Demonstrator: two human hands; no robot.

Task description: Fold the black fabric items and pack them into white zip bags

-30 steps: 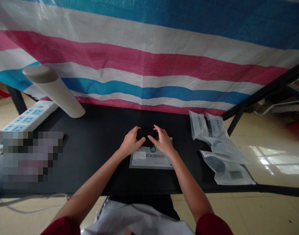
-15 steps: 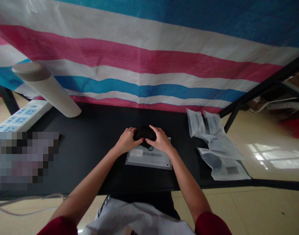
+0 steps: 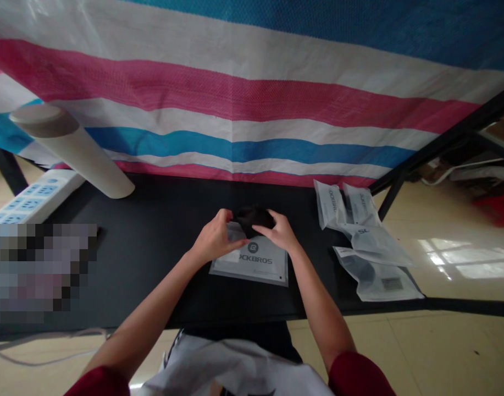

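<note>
A dark, soft-looking bundle [image 3: 255, 216], perhaps folded fabric, is in my right hand [image 3: 280, 231], with the thumb across its near side and the fingers on its right. My left hand [image 3: 217, 236] is just left of it, thumb stretched out and spread from the fingers; it appears apart from the bundle. Beneath both hands, a frosted zip bag [image 3: 255, 267] printed ROCKBROS lies flat on the black table [image 3: 144, 264]. The bundle covers the far part of this bag. What kind of item the bundle is cannot be made out.
Several filled frosted bags [image 3: 369, 242] lie at the table's right end. A white bottle [image 3: 87, 154] stands at the back left beside a white power strip [image 3: 37, 201]. A blurred-out flat object [image 3: 41, 269] is at the left. Striped sheeting [image 3: 235, 99] hangs behind the table.
My left hand has come off the bundle and its fingers have opened. The bundle has shifted slightly right and away in my right hand, and more of the bag's print shows.
</note>
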